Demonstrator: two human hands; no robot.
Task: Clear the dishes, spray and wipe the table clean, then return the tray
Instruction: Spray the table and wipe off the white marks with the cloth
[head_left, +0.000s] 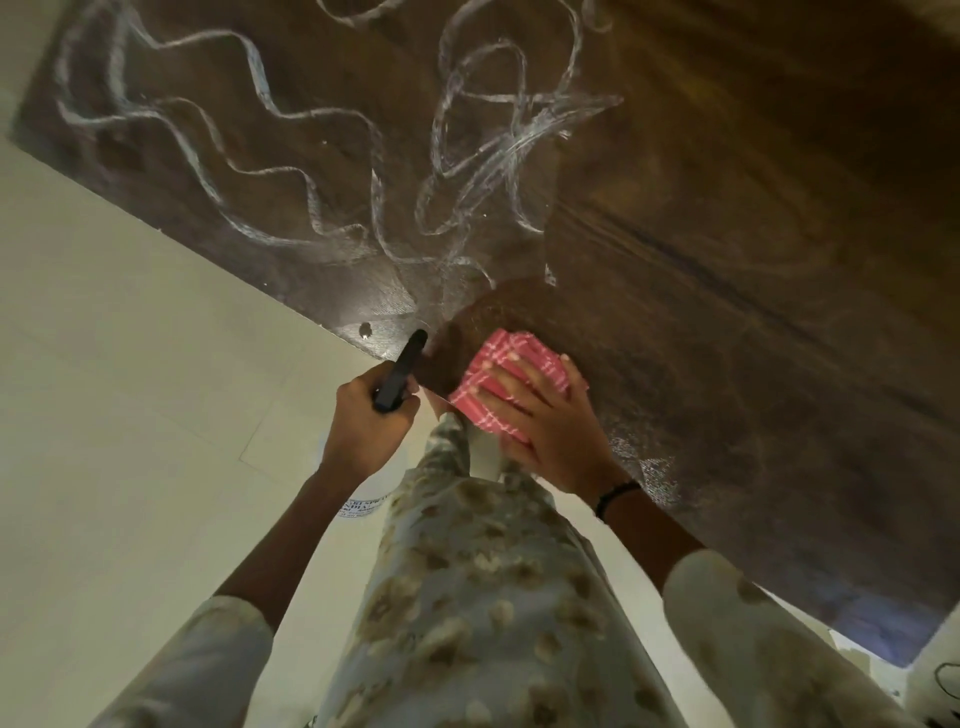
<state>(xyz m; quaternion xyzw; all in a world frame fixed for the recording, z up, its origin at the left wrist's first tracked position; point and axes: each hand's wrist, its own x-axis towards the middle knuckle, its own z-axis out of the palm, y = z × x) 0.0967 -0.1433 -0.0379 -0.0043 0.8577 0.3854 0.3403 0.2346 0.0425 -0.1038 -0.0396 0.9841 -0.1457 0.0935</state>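
A dark wooden table (727, 218) fills the upper right. White squiggly streaks of cleaner (322, 156) cover its left part, while the right part looks wiped. My right hand (545, 421) presses flat on a folded red-and-white checked cloth (511, 382) at the table's near edge. My left hand (366, 421) is closed around the black head of a spray bottle (402, 374), held just off the table's edge. The bottle's white body (363, 499) with a label shows below my wrist, mostly hidden.
Pale tiled floor (130, 415) lies to the left and below. My patterned light clothing (483, 597) hangs down the middle. A black band (615, 496) circles my right wrist. A white object with black marks (935, 680) sits at the bottom right corner.
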